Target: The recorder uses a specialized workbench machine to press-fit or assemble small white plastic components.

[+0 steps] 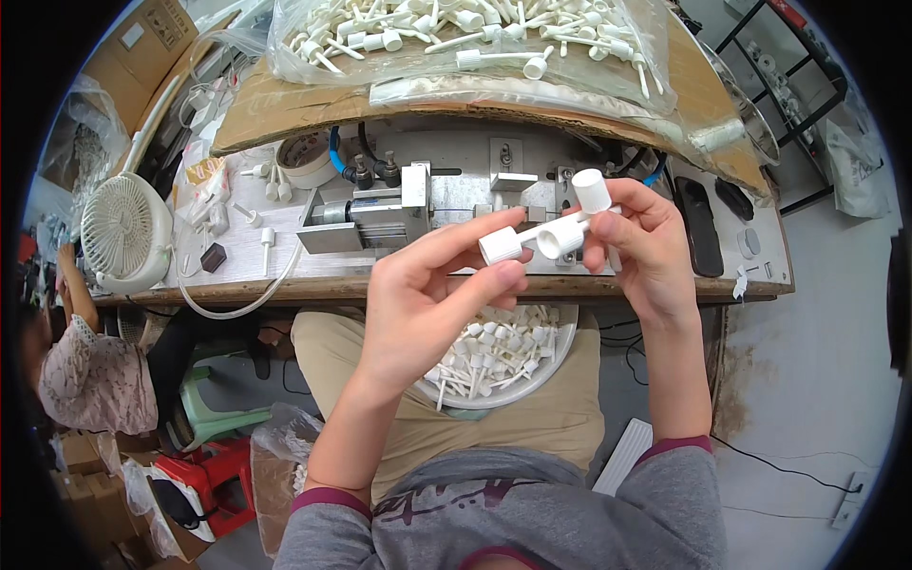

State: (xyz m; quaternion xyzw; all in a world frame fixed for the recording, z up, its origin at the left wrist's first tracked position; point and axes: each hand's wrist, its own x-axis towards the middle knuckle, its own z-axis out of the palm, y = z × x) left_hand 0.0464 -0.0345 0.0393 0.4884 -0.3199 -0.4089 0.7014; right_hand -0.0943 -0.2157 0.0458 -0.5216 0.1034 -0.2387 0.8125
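Note:
Above the bench's front edge, my left hand (413, 299) pinches a ribbed white cap (501, 247) with a thin stem pointing right. My right hand (646, 252) is closed on two more white stemmed caps, one upright cap (591, 192) and one lower cap (560, 237) with its open end facing me. Their stems are partly hidden by the fingers. Just behind my hands stands a metal clamping fixture (415, 204) with a cylinder. A white basin (518, 397) on my lap holds many similar stemmed caps (494, 347).
Cardboard (285, 104) over the bench carries a plastic bag of loose white stemmed caps (456, 28). A white fan (128, 228) and tape roll (309, 161) are at left; a black phone (698, 228) lies at right. Another person (100, 380) sits at far left, near a red stool (223, 484).

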